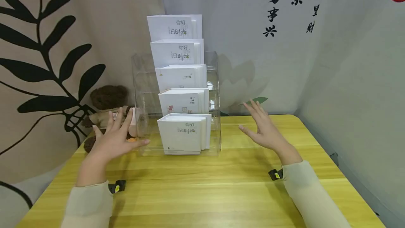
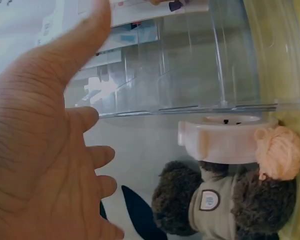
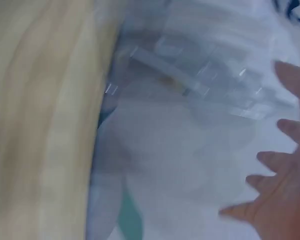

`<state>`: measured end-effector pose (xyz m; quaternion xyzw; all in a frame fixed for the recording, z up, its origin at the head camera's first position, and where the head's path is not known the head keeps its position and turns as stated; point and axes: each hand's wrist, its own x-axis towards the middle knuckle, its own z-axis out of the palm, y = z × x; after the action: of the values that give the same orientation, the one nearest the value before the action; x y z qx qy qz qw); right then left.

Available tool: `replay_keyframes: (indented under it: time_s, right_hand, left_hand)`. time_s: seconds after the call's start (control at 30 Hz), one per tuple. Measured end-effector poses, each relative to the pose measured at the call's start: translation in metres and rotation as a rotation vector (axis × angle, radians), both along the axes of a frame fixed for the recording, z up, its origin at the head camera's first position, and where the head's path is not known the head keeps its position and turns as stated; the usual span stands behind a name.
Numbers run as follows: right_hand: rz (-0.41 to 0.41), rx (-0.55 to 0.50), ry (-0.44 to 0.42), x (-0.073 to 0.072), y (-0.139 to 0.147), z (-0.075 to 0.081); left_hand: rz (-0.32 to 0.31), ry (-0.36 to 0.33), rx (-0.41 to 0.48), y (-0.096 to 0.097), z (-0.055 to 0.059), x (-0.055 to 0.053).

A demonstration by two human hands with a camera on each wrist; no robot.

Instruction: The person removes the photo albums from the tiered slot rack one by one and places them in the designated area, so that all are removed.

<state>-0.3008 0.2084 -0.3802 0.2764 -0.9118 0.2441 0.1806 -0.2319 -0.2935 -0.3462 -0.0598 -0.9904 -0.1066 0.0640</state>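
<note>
A clear plastic tiered rack (image 1: 215, 143) stands on the wooden table, with several white box-like booklets, the front one (image 1: 178, 138) lowest, rising in steps behind one another. At the rack's left side, my left hand (image 1: 109, 145) is spread, its thumb pointing at the rack's front left edge. The left wrist view shows the palm beside the clear wall (image 2: 190, 75), with nothing held. Apart from the rack on the right, my right hand (image 1: 265, 131) hovers with fingers stretched out and holds nothing. The right wrist view is blurred; straight fingers (image 3: 275, 161) show at its right edge.
Behind my left hand lie a brown plush toy (image 1: 109, 97) in a beige top, a pale round container (image 2: 225, 142) and a peach fluffy ball (image 2: 280, 152). A wall cloth with black writing (image 1: 272, 13) hangs behind the table (image 1: 202, 192). A leaf print (image 1: 50, 105) covers the left side.
</note>
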Motion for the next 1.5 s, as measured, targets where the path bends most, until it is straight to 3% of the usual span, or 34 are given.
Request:
replay_keyframes:
  time_s: [0.1, 0.23, 0.37, 0.5, 0.6, 0.7, 0.87, 1.2, 1.3, 1.5]
  right_hand:
    - [0.234, -0.229, -0.001, 0.004, -0.019, 0.009]
    - [0.458, -0.394, 0.000, 0.000, -0.056, 0.020]
    - [0.593, -0.534, -0.061, -0.008, -0.098, 0.024]
    - [0.672, -0.645, -0.107, -0.004, -0.132, 0.023]
    - [0.688, -0.654, -0.070, 0.000, -0.145, 0.016]
    - [0.689, -0.656, -0.031, 0.000, -0.152, 0.008]
    - [0.675, -0.657, -0.037, -0.004, -0.153, -0.001]
    - [0.581, -0.540, -0.058, -0.007, -0.152, -0.012]
    - [0.548, -0.529, -0.007, -0.017, -0.155, -0.026]
    - [0.549, -0.559, 0.202, -0.033, -0.163, -0.053]
  left_hand:
    - [-0.034, 0.021, 0.103, -0.001, -0.002, -0.004]
    - [-0.055, 0.056, 0.254, 0.001, -0.010, -0.014]
    - [-0.006, 0.056, 0.319, 0.009, -0.024, -0.026]
    - [0.053, 0.148, 0.342, 0.012, -0.039, -0.032]
    - [0.081, 0.214, 0.338, 0.012, -0.049, -0.035]
    - [0.092, 0.232, 0.318, 0.011, -0.056, -0.038]
    - [0.094, 0.242, 0.326, 0.005, -0.064, -0.042]
    - [0.095, 0.150, 0.391, 0.002, -0.062, -0.043]
    - [0.096, 0.145, 0.394, 0.003, -0.064, -0.042]
    - [0.086, 0.196, 0.407, 0.002, -0.064, -0.042]
